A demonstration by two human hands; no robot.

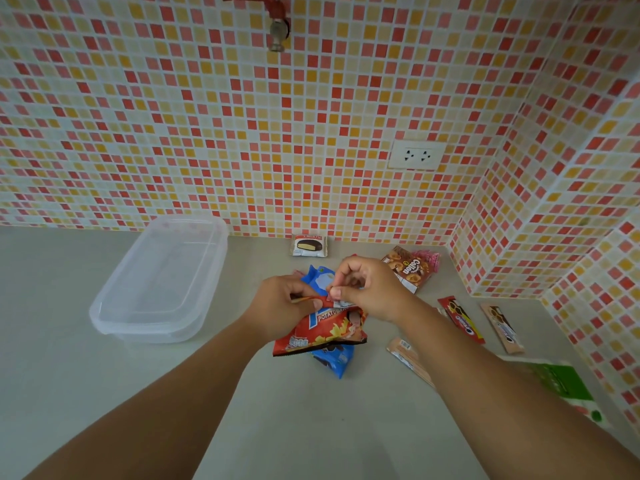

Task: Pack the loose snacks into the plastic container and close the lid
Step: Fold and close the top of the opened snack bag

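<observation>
A clear plastic container with its lid on sits at the left of the grey counter. My left hand and my right hand meet over a pile of snacks, both pinching the top of a red potato snack bag. Blue cookie packs lie under and behind the bag. Loose on the counter are a choco pie pack, a brown Collon box, a red cookie stick pack, a tan stick pack and a beige wafer pack partly hidden by my right forearm.
A green and white package lies at the right near the corner. The mosaic tiled wall runs behind and along the right, with a socket and a red tap above.
</observation>
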